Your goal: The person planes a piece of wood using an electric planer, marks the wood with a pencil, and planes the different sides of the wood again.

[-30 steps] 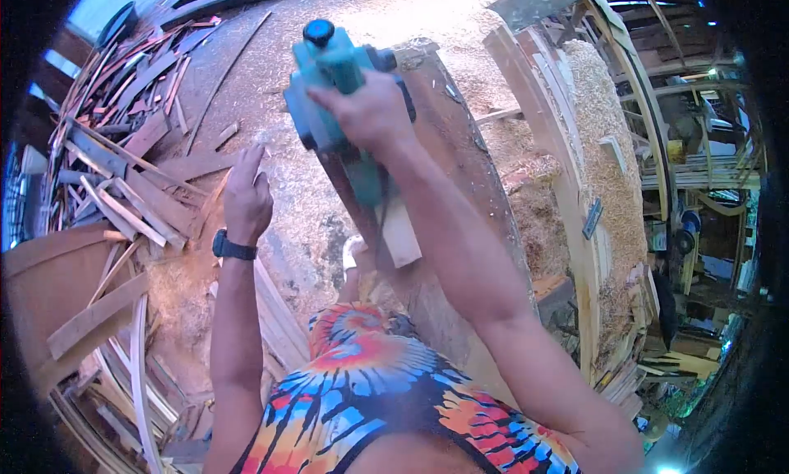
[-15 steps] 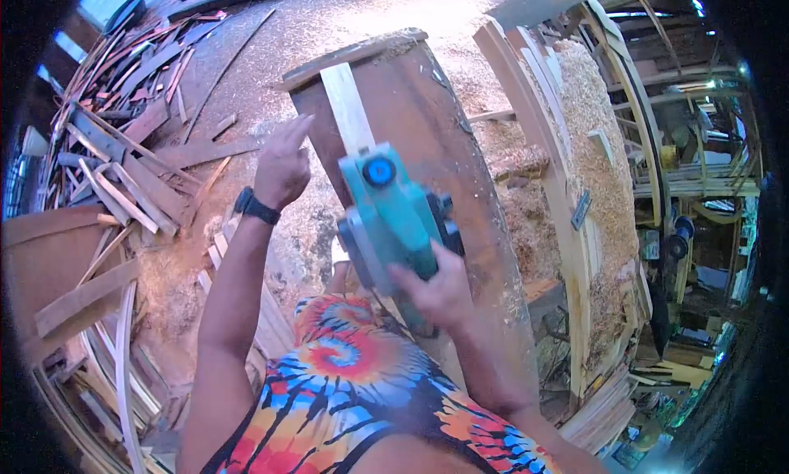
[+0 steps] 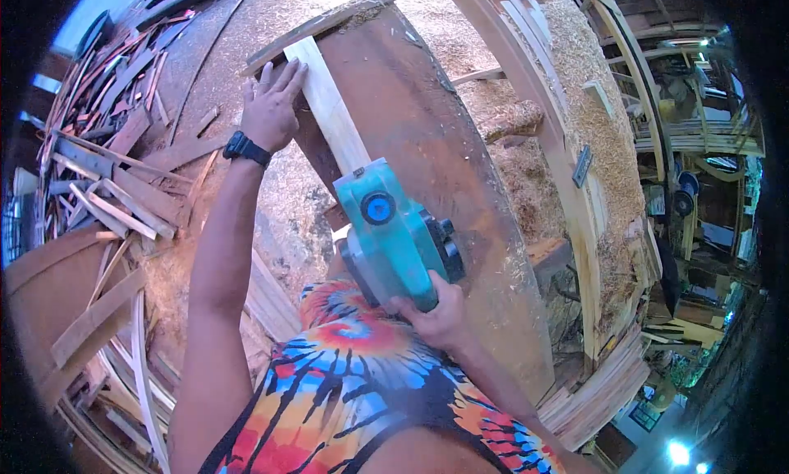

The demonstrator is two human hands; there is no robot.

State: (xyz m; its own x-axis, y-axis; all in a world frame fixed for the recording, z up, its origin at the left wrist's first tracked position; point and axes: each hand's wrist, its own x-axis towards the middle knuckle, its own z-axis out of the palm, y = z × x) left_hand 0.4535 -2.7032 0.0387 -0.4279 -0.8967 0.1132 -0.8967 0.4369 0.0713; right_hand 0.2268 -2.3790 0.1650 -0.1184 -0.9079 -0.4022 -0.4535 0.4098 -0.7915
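Note:
My right hand grips the rear handle of a teal electric hand planer with a blue-centred knob. The planer sits over the near end of a pale wooden strip. That strip lies lengthwise on a brown wooden bench, its far end against a raised crosspiece. My left hand, with a black watch on the wrist, has its fingers spread at the strip's left edge near the far end. The part of the strip under the planer is hidden.
Scrap wood is piled on the floor at left. Shavings cover the ground at right, around long upright-looking planks. Stacked boards lie at lower right.
My left hand has moved forward from beside the bench to the strip's far end, fingers spreading. The planer has shifted slightly toward me along the strip, showing more of it. The view has shifted.

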